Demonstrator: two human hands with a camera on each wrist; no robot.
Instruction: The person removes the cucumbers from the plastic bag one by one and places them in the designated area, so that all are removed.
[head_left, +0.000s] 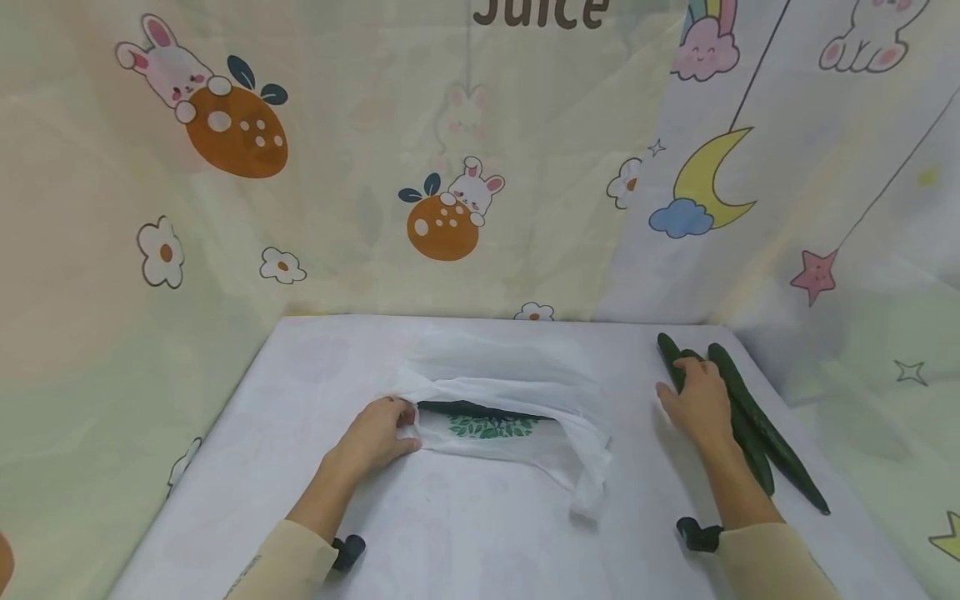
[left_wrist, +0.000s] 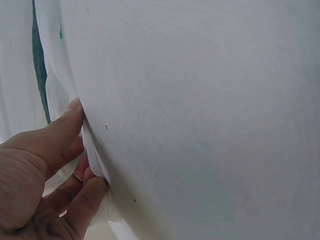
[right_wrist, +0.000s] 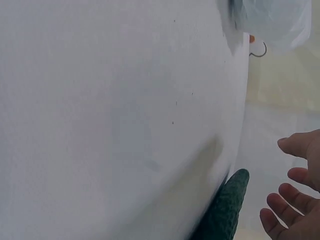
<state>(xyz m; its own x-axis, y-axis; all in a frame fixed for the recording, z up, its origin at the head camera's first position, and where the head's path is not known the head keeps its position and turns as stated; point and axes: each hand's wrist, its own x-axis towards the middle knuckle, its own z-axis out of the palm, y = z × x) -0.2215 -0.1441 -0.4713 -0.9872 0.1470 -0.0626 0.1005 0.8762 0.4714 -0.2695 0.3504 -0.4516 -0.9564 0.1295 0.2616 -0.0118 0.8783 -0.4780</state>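
"While your right hand [head_left: 697,404] is loose-fingered over the cucumbers [head_left: 767,427], why does your left hand [head_left: 375,435] pinch the bag [head_left: 510,390] beside them?"

"Probably so you keep it parted."

1 bag [head_left: 502,427] — on table [head_left: 525,533], cucumbers [head_left: 761,421] at right

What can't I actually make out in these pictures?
Head view: the full shape of the dark green thing, covered by the white bag.
Head view: parts of the cucumbers, behind the right hand.
Head view: the tops of the "Juice" letters, cut off by the top edge.
Left wrist view: part of the left hand, cut off by the left edge.
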